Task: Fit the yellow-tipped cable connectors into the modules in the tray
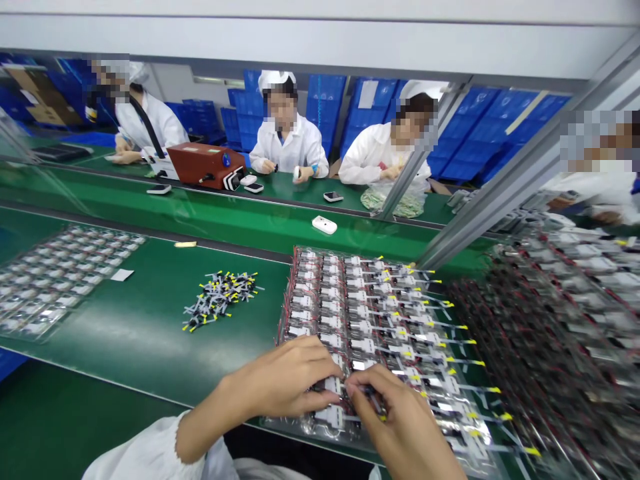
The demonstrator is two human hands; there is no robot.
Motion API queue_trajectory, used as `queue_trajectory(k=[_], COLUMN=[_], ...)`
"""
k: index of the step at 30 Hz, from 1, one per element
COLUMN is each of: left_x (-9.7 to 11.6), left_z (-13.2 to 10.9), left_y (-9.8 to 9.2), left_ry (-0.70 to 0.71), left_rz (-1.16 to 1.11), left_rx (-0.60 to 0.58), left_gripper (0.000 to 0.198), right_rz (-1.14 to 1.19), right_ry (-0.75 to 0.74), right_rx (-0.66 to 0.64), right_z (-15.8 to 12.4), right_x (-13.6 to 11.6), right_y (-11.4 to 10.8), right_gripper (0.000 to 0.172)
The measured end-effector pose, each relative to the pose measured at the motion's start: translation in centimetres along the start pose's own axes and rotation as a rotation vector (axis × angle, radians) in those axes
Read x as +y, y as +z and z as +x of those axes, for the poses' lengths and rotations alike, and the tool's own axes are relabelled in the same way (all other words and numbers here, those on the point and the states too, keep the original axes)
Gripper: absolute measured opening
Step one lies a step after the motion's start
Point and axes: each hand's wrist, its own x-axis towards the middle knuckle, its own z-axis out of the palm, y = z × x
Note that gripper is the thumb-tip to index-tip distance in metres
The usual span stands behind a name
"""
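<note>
My left hand (pixel 287 380) reaches over the near left part of a clear plastic tray (pixel 340 437). Its thumb and fingers close around a small white part (pixel 330 385) lying in a tray pocket. Beside it, my right hand (pixel 395 410) is closed in a pinch, fingertips almost touching the left ones. A small dark piece shows under the right fingers, too covered to name. Rows of white-and-black electronic parts with red wires fill the tray. Many carry grey strips with yellow tabs (pixel 465 342), several sticking out past the tray's right edge.
Loose strips with yellow tabs (pixel 223 297) lie piled left of the tray. Another filled tray (pixel 60 280) sits far left. Stacked trays (pixel 560 320) rise at right, near a metal post (pixel 505 160). Across a green divider (pixel 270 223), several co-workers sit by a brown-red machine (pixel 200 167).
</note>
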Motion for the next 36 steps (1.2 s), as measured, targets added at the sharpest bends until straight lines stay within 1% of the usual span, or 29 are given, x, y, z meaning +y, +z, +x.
queue_trajectory(k=[4, 9, 18, 25, 29, 31, 33, 35, 36], left_x=[-0.2, -0.4, -0.2, -0.6, -0.1, 0.4, 0.9, 1.2, 1.3], left_z=[-0.1, -0.3, -0.1, -0.2, -0.2, -0.1, 0.0, 0.1, 0.1], left_y=[0.4, 0.8, 0.5, 1.0, 0.4, 0.0, -0.5, -0.8, -0.9], left_ry=[0.06, 0.094, 0.093, 0.111, 0.077, 0.04, -0.002, -0.025, -0.03], left_rz=[0.071, 0.076, 0.141, 0.126, 0.132, 0.158, 0.194, 0.2, 0.187], left_rx=[0.039, 0.073, 0.024, 0.01, -0.021, -0.055, -0.083, -0.087, -0.082], left_gripper=[0.025, 0.027, 0.028, 0.026, 0.023, 0.02, 0.017, 0.016, 0.017], right_rz=[-0.017, -0.044, -0.036, -0.075, -0.127, -0.149, -0.184, -0.207, -0.201], right_ry=[0.028, 0.024, 0.003, -0.014, -0.062, -0.103, -0.148, -0.185, -0.172], right_rx=[0.01, -0.008, 0.02, 0.044, 0.044, 0.093, 0.196, 0.297, 0.349], right_z=[0.1, 0.1, 0.0, -0.1, -0.2, -0.3, -0.7, -1.5, -2.2], right_x=[-0.2, -0.1, 0.2, 0.2, 0.5, 0.7, 0.6, -0.2, -0.8], right_y=[0.1, 0.2, 0.5, 0.9, 0.9, 0.3, -1.0, -2.8, -3.6], right_gripper=[0.024, 0.027, 0.028, 0.027, 0.027, 0.03, 0.031, 0.031, 0.03])
